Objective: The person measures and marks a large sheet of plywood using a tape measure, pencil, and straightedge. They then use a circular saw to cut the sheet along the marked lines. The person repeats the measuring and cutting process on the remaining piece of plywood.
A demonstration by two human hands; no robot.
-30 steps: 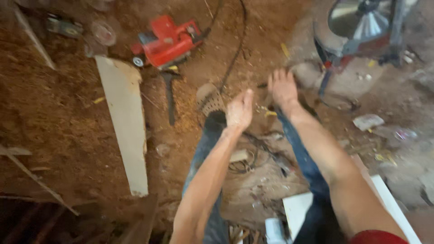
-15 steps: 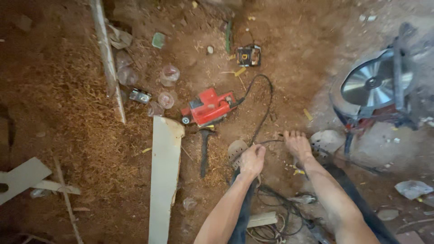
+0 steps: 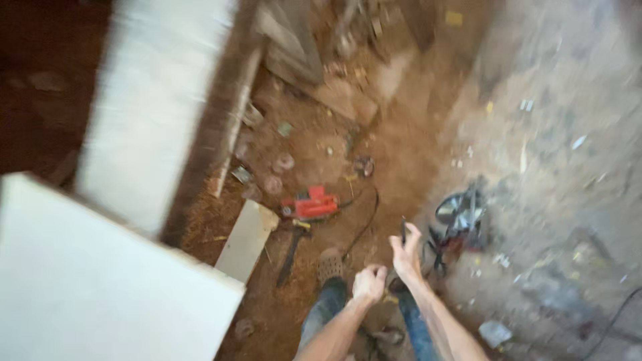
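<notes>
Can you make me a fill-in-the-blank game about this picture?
1. The power tool lying on the dirt floor is ____ in colour.
2. The left hand is curled into a ____.
3. The flat board beside the power tool is ____ in colour.

Missing words: red; fist; white

The floor [image 3: 401, 154] is reddish dirt strewn with sawdust on the left and greyer, dusty ground on the right. On it lie a red power tool [image 3: 309, 204] with a black cord [image 3: 364, 224], a pale board [image 3: 246, 241] just beside it, and a circular saw [image 3: 458, 214] well apart to the right. Small scraps and litter [image 3: 496, 332] are scattered about, blurred.
</notes>
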